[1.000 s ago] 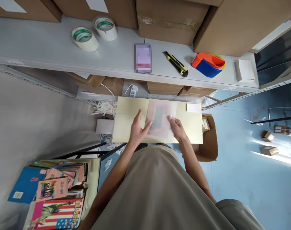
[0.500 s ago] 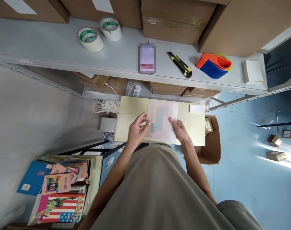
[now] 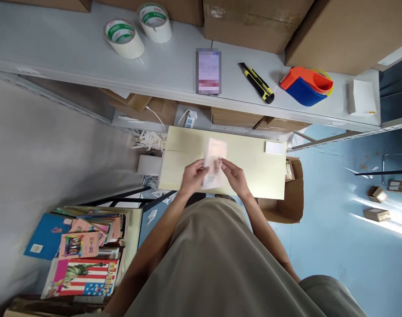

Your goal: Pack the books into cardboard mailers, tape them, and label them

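Observation:
A thin, pale pink booklet (image 3: 212,152), smeared by motion, is held above the cream board (image 3: 250,169) in front of me. Its kind is hard to make out; a dark printed patch shows on the face turned up. My left hand (image 3: 193,177) pinches its left edge, thumb on top. At its right edge my right hand (image 3: 236,178) has thumb and fingertips closed together against it. A small white box (image 3: 275,148) lies at the board's upper right corner.
On the grey shelf (image 3: 174,66) are two tape rolls (image 3: 130,46), a phone (image 3: 208,72), a yellow-black utility knife (image 3: 258,83) and an orange-blue tape dispenser (image 3: 307,88). Books (image 3: 85,255) are piled at lower left. A cardboard box (image 3: 292,198) stands right of the board.
The pink piece shows about half its former width, and its blue-grey patch is out of sight. My right hand has moved left, closer to my left hand. The view has shifted slightly.

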`<control>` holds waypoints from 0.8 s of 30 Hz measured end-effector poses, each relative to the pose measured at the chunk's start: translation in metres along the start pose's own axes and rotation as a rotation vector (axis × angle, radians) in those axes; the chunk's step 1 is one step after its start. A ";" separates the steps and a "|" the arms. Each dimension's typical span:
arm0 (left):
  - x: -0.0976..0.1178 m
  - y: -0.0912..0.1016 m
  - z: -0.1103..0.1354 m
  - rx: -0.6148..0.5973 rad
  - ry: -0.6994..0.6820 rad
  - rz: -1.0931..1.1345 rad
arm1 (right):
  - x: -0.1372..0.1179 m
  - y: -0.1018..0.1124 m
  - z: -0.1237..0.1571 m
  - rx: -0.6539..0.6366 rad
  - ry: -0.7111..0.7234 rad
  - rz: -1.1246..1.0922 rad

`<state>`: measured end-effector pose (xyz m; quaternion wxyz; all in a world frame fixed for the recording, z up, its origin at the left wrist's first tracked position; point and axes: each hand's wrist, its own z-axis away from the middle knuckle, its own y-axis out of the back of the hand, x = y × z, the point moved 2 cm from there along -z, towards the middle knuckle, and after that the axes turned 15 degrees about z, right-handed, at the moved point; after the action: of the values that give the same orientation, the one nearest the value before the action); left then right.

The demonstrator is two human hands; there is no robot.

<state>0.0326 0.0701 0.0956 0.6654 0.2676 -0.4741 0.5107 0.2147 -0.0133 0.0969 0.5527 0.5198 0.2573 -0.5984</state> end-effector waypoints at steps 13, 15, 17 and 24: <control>-0.013 0.122 -0.015 0.095 0.108 0.381 | -0.003 -0.056 -0.027 -0.061 -0.063 -0.044; -0.027 0.143 -0.032 0.117 0.096 0.315 | 0.017 -0.085 -0.050 -0.076 -0.075 0.000; -0.044 0.164 -0.056 0.130 0.059 0.231 | 0.038 -0.116 -0.074 -0.084 -0.099 0.057; -0.098 0.206 -0.159 0.232 0.078 -0.041 | 0.085 -0.199 -0.145 -0.026 -0.261 0.203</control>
<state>-0.1061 0.2313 -0.0841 0.6582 0.3322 -0.3801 0.5585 0.0919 0.1321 -0.0802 0.6458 0.4536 0.1371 -0.5986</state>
